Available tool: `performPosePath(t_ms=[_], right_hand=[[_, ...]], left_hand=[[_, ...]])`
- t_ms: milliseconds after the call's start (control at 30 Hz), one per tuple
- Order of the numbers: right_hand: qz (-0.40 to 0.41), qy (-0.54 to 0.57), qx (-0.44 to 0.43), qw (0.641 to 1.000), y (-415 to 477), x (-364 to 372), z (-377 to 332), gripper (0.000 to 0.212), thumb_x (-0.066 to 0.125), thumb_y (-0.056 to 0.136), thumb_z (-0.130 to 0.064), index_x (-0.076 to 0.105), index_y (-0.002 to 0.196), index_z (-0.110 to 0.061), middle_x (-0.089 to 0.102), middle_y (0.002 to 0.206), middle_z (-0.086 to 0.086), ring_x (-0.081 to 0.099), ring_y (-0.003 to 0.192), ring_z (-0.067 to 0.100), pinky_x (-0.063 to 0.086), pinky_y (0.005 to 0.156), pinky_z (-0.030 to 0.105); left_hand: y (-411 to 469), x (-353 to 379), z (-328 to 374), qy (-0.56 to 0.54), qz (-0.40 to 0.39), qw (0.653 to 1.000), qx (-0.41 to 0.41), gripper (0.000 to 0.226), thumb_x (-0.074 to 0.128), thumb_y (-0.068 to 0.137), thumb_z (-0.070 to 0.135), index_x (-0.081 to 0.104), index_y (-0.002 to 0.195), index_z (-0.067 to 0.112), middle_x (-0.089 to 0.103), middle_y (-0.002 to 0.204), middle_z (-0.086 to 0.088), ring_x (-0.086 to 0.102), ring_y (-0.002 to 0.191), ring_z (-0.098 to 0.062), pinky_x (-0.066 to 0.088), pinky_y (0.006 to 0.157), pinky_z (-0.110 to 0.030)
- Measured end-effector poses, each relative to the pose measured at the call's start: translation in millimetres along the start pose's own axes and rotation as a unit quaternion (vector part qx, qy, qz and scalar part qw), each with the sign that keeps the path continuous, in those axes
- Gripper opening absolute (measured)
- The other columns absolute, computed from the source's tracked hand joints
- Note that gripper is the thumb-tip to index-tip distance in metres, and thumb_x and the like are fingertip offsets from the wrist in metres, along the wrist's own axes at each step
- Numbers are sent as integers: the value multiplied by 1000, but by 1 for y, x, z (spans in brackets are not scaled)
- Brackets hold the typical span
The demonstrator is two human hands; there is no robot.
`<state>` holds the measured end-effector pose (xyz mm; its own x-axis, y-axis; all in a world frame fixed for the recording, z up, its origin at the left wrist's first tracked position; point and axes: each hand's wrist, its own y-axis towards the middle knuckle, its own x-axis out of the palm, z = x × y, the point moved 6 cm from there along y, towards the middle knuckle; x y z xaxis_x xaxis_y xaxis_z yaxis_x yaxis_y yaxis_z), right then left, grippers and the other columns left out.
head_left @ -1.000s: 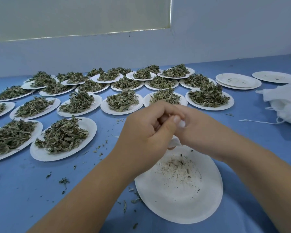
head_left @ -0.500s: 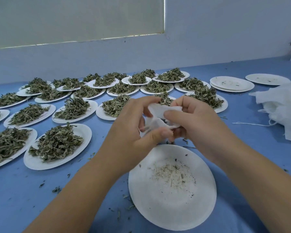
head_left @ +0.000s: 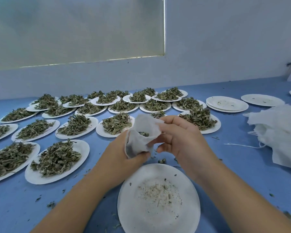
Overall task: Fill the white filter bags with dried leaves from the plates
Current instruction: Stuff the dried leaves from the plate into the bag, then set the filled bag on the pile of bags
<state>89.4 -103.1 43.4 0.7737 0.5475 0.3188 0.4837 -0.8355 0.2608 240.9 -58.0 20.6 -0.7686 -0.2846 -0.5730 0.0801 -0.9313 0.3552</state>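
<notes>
left hand grips filter bag above blue table by white wall.

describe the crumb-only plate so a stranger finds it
On the blue table, look nearest the camera, below the left hand and right hand holding the filter bag. That white plate carries only pale dust, unlike the leaf-heaped plates to its left.

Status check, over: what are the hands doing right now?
Left hand grips bag, leaves inside. Right hand pinches its rim. Near plate emptied, only crumbs. Nothing blocking.
</notes>
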Motion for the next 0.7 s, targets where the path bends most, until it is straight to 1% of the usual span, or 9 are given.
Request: performPosePath(t_ms=[67, 133, 267, 333, 400, 500, 567, 633, 700], right_hand=[[-2, 6, 4, 1000, 2, -2, 1, 11, 63, 77, -14, 69, 84, -19, 71, 83, 8, 68, 72, 26, 50, 52, 27], [1, -16, 2, 1000, 5, -4, 2, 25, 62, 73, -17, 67, 98, -17, 71, 95, 6, 71, 78, 27, 52, 56, 28], [6, -164, -16, 986, 2, -1, 4, 43, 68, 73, -32, 60, 114, -34, 63, 114, -11, 71, 86, 19, 53, 66, 28], [-36, -254, -22, 966, -1, 10, 7, 44, 71, 77, -39, 55, 118, -42, 59, 118, -21, 68, 84, 17, 54, 69, 26], [-73, -256, -13, 964, -4, 24, 12, 37, 69, 84, -36, 55, 118, -41, 60, 116, -19, 68, 76, 15, 55, 67, 27], [-104, -257, -1, 961, 1, 56, 18, 20, 63, 89, -33, 57, 105, -42, 64, 102, -15, 63, 65, 5, 51, 59, 21], [-126, -292, -13, 948, 8, 84, 18, 17, 62, 87, -33, 55, 97, -44, 62, 95, -15, 60, 63, -1, 46, 54, 14], [-137, -326, -23, 935, 16, 112, 20, 14, 63, 85, -32, 54, 94, -40, 61, 91, -13, 61, 67, 3, 44, 53, 16], [-138, -327, -15, 935, 22, 139, 23, 11, 65, 81, -31, 58, 89, -32, 63, 83, -10, 61, 65, 9, 44, 53, 20]], left_hand=[[-2, -4, -3, 3, 30, 999, -15, 37, 69, 71, 50, 59, 104, 37, 67, 98, 21, 62, 91, 4, 49, 72, -20], [-4, -8, -3, 4, 51, 998, -22, 44, 64, 66, 61, 56, 104, 40, 64, 97, 30, 60, 88, 9, 45, 65, -10], [-11, -15, 0, -35, 70, 997, -23, 49, 64, 66, 63, 52, 111, 47, 65, 102, 29, 62, 94, 7, 52, 74, -17], [-17, -18, 2, -80, 89, 993, -23, 42, 71, 71, 54, 55, 110, 48, 68, 101, 25, 65, 93, 5, 52, 72, -15], [-22, -21, 2, -141, 110, 983, -34, 36, 76, 73, 43, 60, 104, 48, 72, 99, 16, 69, 90, -1, 53, 69, -15], [-31, -34, -4, -206, 153, 965, -52, 39, 77, 65, 40, 65, 102, 32, 75, 91, 3, 72, 82, -13, 54, 64, -20], [-39, -54, -9, -203, 182, 960, -67, 41, 74, 63, 40, 65, 101, 27, 74, 84, 3, 71, 74, -12, 52, 60, -20], [-49, -79, -13, -170, 188, 964, -78, 24, 71, 72, 29, 66, 95, 33, 74, 81, 6, 71, 71, -9, 52, 58, -19], [-62, -109, -17, -110, 174, 975, -87, 24, 66, 77, 25, 65, 92, 43, 74, 85, 9, 71, 77, -6, 53, 64, -23]])
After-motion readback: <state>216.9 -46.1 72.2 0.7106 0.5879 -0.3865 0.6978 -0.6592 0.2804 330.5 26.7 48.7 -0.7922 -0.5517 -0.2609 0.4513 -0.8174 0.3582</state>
